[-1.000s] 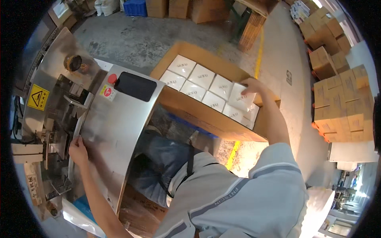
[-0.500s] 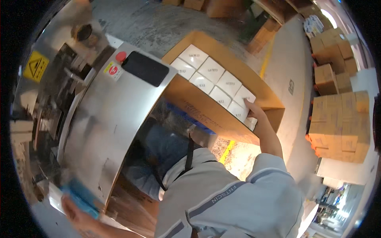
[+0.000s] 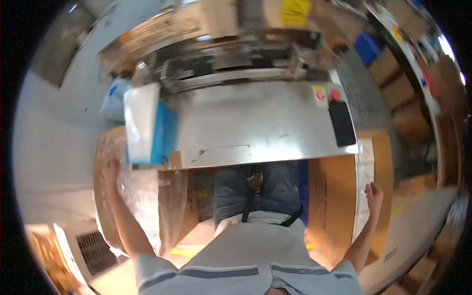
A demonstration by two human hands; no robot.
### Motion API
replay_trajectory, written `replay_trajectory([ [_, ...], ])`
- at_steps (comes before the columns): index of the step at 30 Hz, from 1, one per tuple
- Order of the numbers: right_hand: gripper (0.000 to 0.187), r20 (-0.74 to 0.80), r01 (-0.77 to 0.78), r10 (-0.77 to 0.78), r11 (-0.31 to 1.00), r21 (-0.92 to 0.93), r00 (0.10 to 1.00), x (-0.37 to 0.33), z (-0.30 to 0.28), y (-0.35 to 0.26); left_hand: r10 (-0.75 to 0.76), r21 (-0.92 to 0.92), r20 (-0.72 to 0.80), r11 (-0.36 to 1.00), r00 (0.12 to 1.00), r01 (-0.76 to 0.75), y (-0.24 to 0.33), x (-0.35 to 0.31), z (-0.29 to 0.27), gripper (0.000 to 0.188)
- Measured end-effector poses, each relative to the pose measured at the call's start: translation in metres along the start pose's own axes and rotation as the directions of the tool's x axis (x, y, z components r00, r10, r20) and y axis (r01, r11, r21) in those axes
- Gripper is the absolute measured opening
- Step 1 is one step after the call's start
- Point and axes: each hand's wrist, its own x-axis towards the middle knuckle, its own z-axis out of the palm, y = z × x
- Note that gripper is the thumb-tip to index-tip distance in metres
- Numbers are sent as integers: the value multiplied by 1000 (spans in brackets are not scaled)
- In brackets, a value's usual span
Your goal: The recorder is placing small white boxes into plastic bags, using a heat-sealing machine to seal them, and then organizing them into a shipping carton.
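My left hand (image 3: 112, 169) is at the left, over an open carton lined with clear plastic (image 3: 147, 206). It is blurred and partly lost against the film, so its fingers are hard to read. Beside it, on the left corner of the steel worktable (image 3: 246, 123), stands a white block-shaped item (image 3: 140, 115) with a blue piece (image 3: 167, 132) along its side. On the right my right hand (image 3: 373, 193) hangs over the carton (image 3: 327, 196) of white boxes (image 3: 364, 167). Its fingers are curled in, and nothing shows in them.
A machine with metal parts (image 3: 231, 61) runs along the table's far side. At the table's right end are a black flat panel (image 3: 341, 124) and a red button (image 3: 335, 95). A blue bin (image 3: 368, 47) and brown cartons stand at the far right.
My view has swung left to face the worktable. My right hand has come off the white boxes. My left hand has gone from the blue piece to over the lined carton.
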Motion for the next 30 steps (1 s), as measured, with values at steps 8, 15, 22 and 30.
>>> replay_trajectory([
  [8, 36, 19, 257, -262, 958, 123, 965, 25, 22, -143, 299, 172, -53, 943, 953, -287, 190, -5, 182, 55],
  [15, 36, 44, 146, -170, 930, 338, 984, 7, 10, -194, 518, 322, -203, 837, 831, -443, 198, -2, 168, 20],
  [22, 38, -32, 390, -397, 880, 271, 917, 23, 44, -276, 638, 133, -43, 766, 769, -629, 296, -104, 211, 23],
  [30, 82, 7, 733, -800, 553, 397, 600, -54, 132, -433, 690, -315, 494, 709, 529, -630, 339, -259, 268, 22],
])
